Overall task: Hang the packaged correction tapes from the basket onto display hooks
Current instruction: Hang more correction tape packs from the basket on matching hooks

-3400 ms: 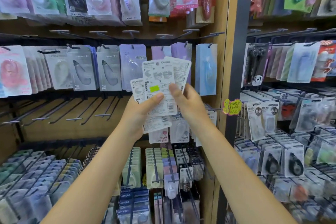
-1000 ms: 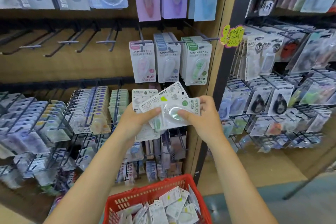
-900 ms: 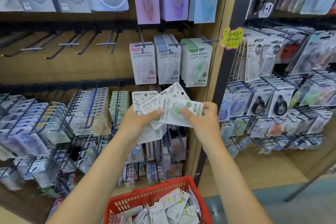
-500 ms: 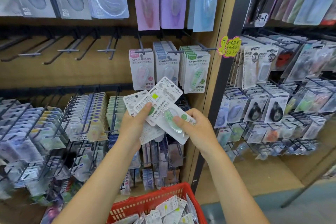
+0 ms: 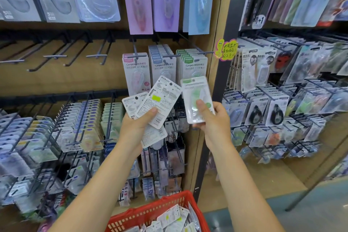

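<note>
- Head view: nearest, at the bottom edge, the red basket (image 5: 150, 213) stands between the two forearms, with loose packaged correction tapes (image 5: 173, 218) lying inside it in a heap.
- Above the basket there is free room between the arms, and the floor (image 5: 320, 209) at the lower right is open beside the shelf base.
- The left hand (image 5: 137, 124) has a clenched grip on a fan of packages (image 5: 158, 101); the thumb presses on the front card, and the cards show their printed backs, the long axis leaning up and to the right.
- The right hand (image 5: 212, 120) pinches one green package (image 5: 195, 98) by its lower part, thumb on the front. This package stands nearly upright, its long axis vertical, the hang hole end on top and the clear blister toward the camera.
- The green package is apart from the fan, just beside it on the right.
- Behind it, the hook with green packages (image 5: 194, 62) juts out from the wooden panel (image 5: 75, 79); the held package overlaps the lower part of this row, and I cannot tell if they touch.
- To the left on the same rail, several bare hooks (image 5: 56, 56) stick out.
- A dark post (image 5: 224, 62) closes the bay at the right.
</note>
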`<action>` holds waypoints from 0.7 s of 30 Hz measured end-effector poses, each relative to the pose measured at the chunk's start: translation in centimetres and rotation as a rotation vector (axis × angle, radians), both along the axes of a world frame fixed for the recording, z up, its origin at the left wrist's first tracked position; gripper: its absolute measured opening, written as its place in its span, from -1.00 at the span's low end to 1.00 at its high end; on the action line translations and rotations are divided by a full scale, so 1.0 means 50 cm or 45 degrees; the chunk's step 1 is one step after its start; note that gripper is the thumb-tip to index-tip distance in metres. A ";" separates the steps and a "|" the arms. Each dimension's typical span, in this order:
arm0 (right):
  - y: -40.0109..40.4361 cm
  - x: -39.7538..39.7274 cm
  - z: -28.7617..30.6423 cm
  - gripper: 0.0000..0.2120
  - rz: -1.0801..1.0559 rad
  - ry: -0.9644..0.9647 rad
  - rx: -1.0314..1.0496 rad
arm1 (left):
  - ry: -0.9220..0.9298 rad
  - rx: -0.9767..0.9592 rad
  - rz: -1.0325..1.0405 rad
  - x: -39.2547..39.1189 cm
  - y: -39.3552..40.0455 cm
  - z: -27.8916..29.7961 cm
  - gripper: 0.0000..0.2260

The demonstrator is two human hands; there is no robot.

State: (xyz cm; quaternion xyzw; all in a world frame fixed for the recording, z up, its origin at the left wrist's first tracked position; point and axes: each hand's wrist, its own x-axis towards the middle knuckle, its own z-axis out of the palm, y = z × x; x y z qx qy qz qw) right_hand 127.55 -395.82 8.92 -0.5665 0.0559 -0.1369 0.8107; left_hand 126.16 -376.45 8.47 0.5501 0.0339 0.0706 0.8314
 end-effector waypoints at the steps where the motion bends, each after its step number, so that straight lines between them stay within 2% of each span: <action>1: -0.001 0.003 0.006 -0.76 0.006 -0.025 0.010 | 0.001 0.004 0.004 0.001 -0.004 0.000 -0.63; 7: -0.003 0.027 0.033 -0.79 0.020 -0.167 0.067 | -0.014 0.028 0.000 0.015 -0.024 0.004 -0.61; 13: 0.012 0.070 0.033 -0.70 0.012 -0.064 0.151 | -0.010 -0.044 -0.021 0.025 -0.029 0.001 -0.59; 19: 0.023 0.102 0.036 -0.77 -0.050 -0.003 0.131 | -0.008 -0.096 -0.036 0.029 -0.026 -0.006 -0.56; 21: 0.028 0.107 0.030 -0.72 -0.040 0.053 0.111 | -0.011 -0.104 -0.044 0.031 -0.023 -0.008 -0.57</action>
